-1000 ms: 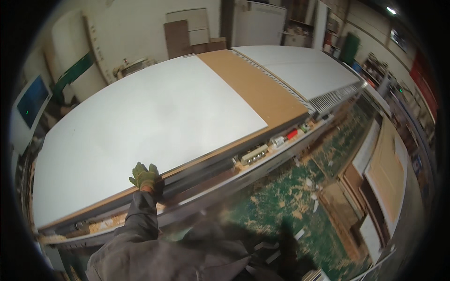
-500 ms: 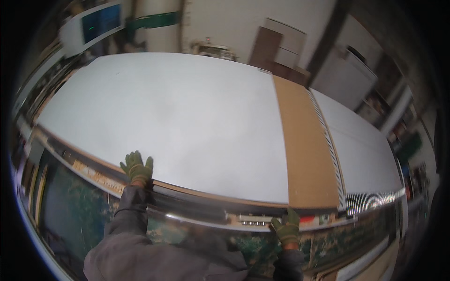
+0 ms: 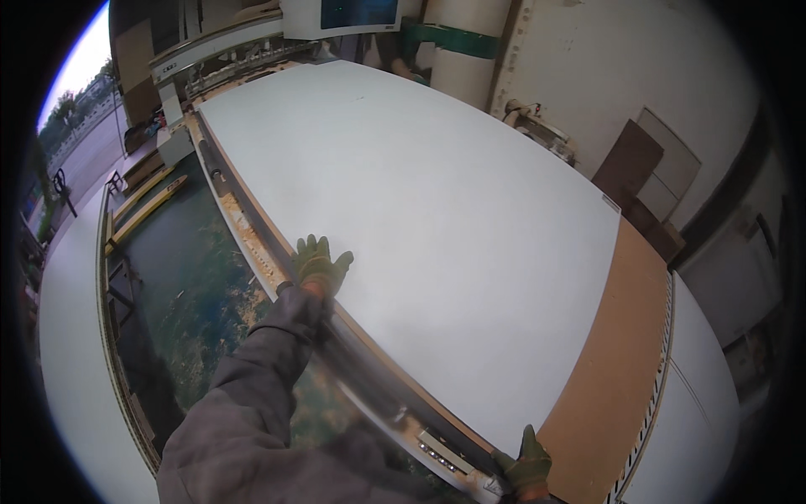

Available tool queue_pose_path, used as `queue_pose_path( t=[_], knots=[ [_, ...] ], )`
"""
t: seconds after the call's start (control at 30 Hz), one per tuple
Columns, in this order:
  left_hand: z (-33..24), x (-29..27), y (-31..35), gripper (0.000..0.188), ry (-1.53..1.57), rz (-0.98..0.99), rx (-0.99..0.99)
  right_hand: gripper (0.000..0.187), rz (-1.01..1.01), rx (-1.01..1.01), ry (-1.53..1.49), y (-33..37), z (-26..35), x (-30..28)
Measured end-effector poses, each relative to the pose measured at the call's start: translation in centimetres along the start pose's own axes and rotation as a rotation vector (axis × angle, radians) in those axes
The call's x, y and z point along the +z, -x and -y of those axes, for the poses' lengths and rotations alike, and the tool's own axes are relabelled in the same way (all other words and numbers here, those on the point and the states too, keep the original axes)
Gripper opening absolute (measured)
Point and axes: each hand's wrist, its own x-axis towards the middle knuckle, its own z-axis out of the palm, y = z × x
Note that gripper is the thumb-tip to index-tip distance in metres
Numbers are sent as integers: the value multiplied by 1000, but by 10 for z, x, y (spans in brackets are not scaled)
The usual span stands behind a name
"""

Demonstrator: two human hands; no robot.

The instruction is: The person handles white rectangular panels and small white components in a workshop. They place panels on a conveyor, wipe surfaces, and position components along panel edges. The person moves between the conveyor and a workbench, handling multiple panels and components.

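Observation:
A large white panel (image 3: 420,202) lies flat on the machine bed. My left hand (image 3: 319,267), in a green work glove, rests on its near edge with the fingers spread over the white surface. At the panel's near right corner is my right hand (image 3: 529,466), gloved the same way. Its fingers point up along the edge and the thumb reaches left; the wrist is partly cut off by the lower rim of the picture. Beside that corner runs a bare brown board surface (image 3: 609,370). Neither hand shows anything held in it.
A dark rail (image 3: 361,357) with wood shavings follows the panel's near edge. Across the far left end stands a machine gantry (image 3: 222,46) with a screen (image 3: 359,12). Another pale panel (image 3: 701,403) lies beyond a striped strip at right. Yellow forks (image 3: 147,206) stick out at left.
The view has turned left, bringing the outdoor opening into sight. My left hand stays on the panel's near edge. My right hand is still by the near right corner, its fingers now straighter.

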Motion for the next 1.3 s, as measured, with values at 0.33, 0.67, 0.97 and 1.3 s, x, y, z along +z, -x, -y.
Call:
queue_pose_path(
  t=[0.33,0.67,0.97,1.3],
  knots=[
    [-2,0,-12,84,2,91,-27,105,-13,33,-62,-5,-37,42],
    [5,-37,97,66,587,-289,184,48,-86,-199,-324,14,-35,-9],
    [-7,47,497,45,1074,170,138,33,-646,-416,-3,24,-183,4],
    [-77,116,582,88,1364,650,-369,27,-633,-374,-13,20,-189,16]
  ],
)
